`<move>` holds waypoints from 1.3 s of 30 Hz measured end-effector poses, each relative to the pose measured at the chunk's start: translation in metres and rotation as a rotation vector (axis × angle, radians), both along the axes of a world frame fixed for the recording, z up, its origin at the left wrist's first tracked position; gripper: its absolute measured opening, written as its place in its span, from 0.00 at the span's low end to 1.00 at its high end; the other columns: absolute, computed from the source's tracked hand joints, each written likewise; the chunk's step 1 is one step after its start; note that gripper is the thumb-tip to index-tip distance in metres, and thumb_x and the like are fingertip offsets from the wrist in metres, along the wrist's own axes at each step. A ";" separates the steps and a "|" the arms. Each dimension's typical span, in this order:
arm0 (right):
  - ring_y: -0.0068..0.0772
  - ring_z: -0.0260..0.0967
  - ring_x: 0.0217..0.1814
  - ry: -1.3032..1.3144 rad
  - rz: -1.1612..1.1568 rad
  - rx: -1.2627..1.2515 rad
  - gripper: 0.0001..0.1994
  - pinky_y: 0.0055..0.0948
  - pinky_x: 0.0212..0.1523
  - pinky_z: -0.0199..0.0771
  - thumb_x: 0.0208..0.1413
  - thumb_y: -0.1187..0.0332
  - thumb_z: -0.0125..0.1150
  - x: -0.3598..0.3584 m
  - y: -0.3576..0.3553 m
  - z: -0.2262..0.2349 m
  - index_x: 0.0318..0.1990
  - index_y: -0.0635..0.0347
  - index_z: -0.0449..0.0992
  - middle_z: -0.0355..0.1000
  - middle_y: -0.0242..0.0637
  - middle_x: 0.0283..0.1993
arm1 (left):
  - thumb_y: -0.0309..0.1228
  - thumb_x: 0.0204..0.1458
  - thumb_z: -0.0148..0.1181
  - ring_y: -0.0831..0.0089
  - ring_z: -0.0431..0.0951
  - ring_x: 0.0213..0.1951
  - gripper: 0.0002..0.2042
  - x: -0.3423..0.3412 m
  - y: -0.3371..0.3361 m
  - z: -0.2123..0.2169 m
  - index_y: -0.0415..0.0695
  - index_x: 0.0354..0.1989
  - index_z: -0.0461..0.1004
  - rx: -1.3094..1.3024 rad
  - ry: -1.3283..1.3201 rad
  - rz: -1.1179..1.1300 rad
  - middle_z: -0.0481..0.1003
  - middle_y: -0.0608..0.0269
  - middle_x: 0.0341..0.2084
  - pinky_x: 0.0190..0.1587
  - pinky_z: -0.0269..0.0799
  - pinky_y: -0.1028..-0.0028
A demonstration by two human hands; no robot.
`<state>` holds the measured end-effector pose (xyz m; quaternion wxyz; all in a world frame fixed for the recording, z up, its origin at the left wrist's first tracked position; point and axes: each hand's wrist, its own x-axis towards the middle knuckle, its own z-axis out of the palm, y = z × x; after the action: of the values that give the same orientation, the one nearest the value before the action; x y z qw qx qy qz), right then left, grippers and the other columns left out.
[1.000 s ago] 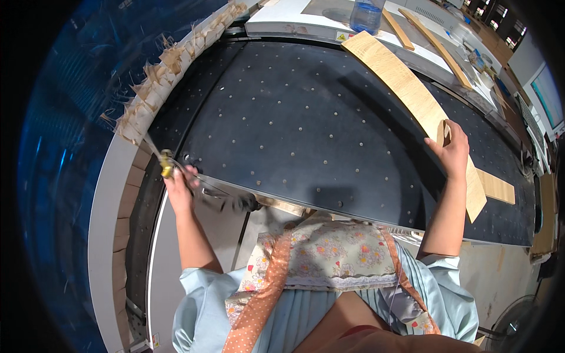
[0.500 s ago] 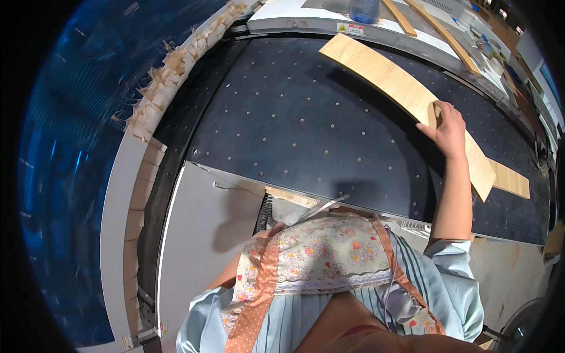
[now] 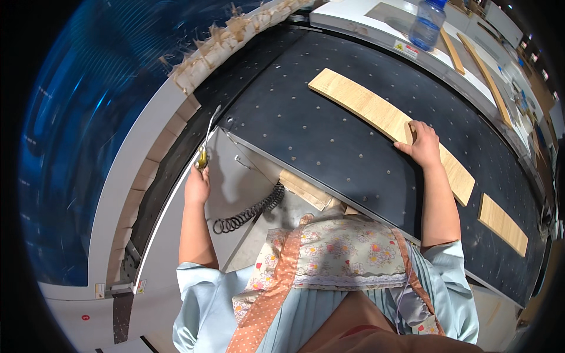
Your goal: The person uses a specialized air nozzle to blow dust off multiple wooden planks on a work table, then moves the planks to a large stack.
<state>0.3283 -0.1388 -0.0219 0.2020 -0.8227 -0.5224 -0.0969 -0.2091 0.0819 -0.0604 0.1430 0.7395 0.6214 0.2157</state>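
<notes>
My right hand (image 3: 422, 145) grips the long light wooden board (image 3: 359, 101) across its near edge, thumb on the near side. The board lies on or just above a black table (image 3: 276, 132) dotted with small studs; I cannot tell which. Past its right end rests a shorter wooden board (image 3: 503, 225). At the table's left corner my left hand (image 3: 197, 187) is closed round a yellow air blow gun (image 3: 203, 157), its long thin metal nozzle pointing up and away. A black coiled hose (image 3: 250, 209) hangs near the left hand; where it joins is not visible.
A white barrier with ragged beige strips (image 3: 218, 44) curves along the left, beside blue sheeting (image 3: 70, 147). On the white machine top (image 3: 353, 23) at the back stand a blue water bottle (image 3: 427, 25) and narrow wood strips (image 3: 485, 73). Wood pieces (image 3: 305, 188) sit below the table edge.
My left hand has come up from beside the apron to the table's left corner with the blow gun. The long board has shifted nearer, now apart from the shorter one. The view has turned.
</notes>
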 end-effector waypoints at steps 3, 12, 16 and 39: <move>0.46 0.64 0.52 0.023 -0.009 -0.013 0.33 0.43 0.52 0.62 0.31 0.51 0.74 -0.003 0.011 -0.010 0.47 0.55 0.70 0.70 0.38 0.46 | 0.37 0.59 0.49 0.51 0.76 0.36 0.15 0.008 0.019 -0.002 0.41 0.50 0.65 0.039 -0.197 -0.009 0.75 0.47 0.33 0.39 0.70 0.61; 0.48 0.63 0.53 0.057 0.018 0.001 0.34 0.42 0.54 0.61 0.31 0.52 0.74 -0.010 0.019 -0.027 0.48 0.57 0.70 0.69 0.42 0.50 | 0.33 0.57 0.56 0.79 0.71 0.37 0.13 0.089 0.108 -0.008 0.39 0.47 0.69 0.276 -0.673 -0.051 0.74 0.66 0.34 0.43 0.66 0.78; 0.49 0.63 0.54 0.045 0.003 0.001 0.34 0.42 0.55 0.60 0.32 0.52 0.73 -0.009 0.016 -0.026 0.48 0.58 0.69 0.68 0.42 0.50 | 0.31 0.56 0.55 0.70 0.75 0.39 0.13 0.111 0.124 -0.016 0.40 0.48 0.69 0.281 -0.673 0.011 0.76 0.58 0.36 0.46 0.68 0.73; 0.52 0.58 0.58 0.114 0.129 -0.121 0.41 0.51 0.60 0.52 0.30 0.50 0.74 -0.024 0.006 -0.005 0.56 0.57 0.66 0.62 0.48 0.55 | 0.27 0.41 0.60 0.48 0.62 0.57 0.24 0.216 -0.016 0.011 0.40 0.51 0.66 0.517 -0.185 -0.597 0.67 0.50 0.50 0.59 0.56 0.56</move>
<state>0.3040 -0.1325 -0.0273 0.1872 -0.8023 -0.5667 -0.0048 0.0065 0.0663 -0.0494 0.0642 0.8765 0.2891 0.3794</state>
